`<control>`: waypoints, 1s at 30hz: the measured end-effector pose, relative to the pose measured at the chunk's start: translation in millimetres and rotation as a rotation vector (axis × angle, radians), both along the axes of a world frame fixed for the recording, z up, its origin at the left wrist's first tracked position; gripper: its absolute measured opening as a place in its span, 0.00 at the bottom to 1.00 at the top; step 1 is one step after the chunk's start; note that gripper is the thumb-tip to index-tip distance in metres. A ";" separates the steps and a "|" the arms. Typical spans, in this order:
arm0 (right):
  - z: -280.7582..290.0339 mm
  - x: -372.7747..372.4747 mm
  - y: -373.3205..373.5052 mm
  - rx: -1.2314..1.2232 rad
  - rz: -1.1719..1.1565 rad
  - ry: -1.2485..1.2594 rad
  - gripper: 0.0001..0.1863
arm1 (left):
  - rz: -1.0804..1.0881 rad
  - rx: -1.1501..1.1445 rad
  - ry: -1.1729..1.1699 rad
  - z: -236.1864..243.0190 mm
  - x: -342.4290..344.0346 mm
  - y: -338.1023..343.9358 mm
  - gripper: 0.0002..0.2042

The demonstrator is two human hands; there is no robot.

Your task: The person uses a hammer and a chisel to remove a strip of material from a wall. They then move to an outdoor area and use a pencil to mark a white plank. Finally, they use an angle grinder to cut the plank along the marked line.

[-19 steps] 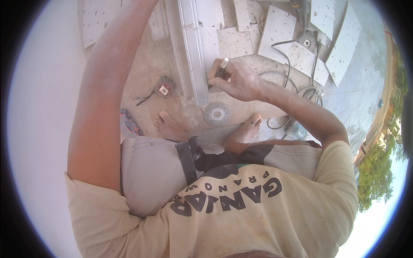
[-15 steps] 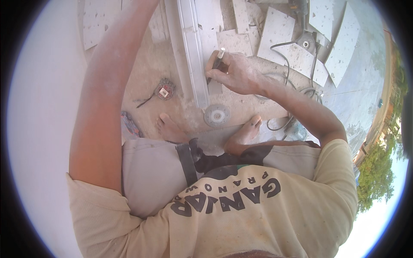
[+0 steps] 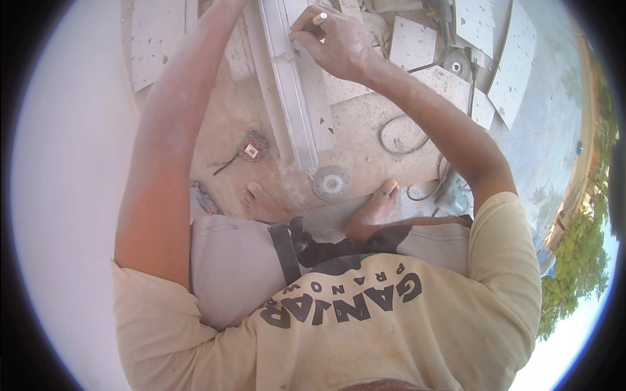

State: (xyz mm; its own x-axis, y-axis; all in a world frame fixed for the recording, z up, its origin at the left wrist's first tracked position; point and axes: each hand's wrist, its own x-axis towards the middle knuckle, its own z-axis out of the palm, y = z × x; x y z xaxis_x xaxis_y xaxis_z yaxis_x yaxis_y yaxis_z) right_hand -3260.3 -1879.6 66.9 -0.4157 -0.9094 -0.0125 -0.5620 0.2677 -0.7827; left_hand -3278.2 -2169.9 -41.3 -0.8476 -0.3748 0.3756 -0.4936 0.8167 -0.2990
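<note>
My right hand (image 3: pixel 342 45) is closed around a marker-like pen (image 3: pixel 320 19) with a silvery end, its tip hidden by my fingers. The hand is beside a long metal straightedge bar (image 3: pixel 291 98), near its far part. Under the bar's right side lies a pale, speckled strip of tile or board (image 3: pixel 318 107). My left forearm (image 3: pixel 176 104) stretches up past the top edge on the bar's left, so the left hand is out of sight. A round grey disc (image 3: pixel 331 183) sits on the floor by the bar's near end, between my bare feet.
Left of the bar lies a round red-and-grey tape measure (image 3: pixel 252 150) with a black strap. Broken white tile pieces (image 3: pixel 413 44) cover the far right. A power tool (image 3: pixel 456 62) and its cable lie among them. A teal tool (image 3: pixel 452 197) stands beside my right knee.
My right hand has moved away from me and slightly left along the bar, still holding the pen. My left arm has shifted slightly to the right.
</note>
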 end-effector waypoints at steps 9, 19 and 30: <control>-5.8 89.5 127.4 -0.048 0.409 -0.032 0.11 | 0.067 0.154 -0.110 9.3 3.3 4.7 0.10; 16.6 109.8 158.7 0.613 0.261 -0.359 0.12 | 0.106 0.646 0.026 76.8 16.3 25.6 0.18; -88.1 122.0 222.4 0.704 0.266 -0.410 0.34 | 0.227 0.758 0.294 103.4 104.8 -1.2 0.28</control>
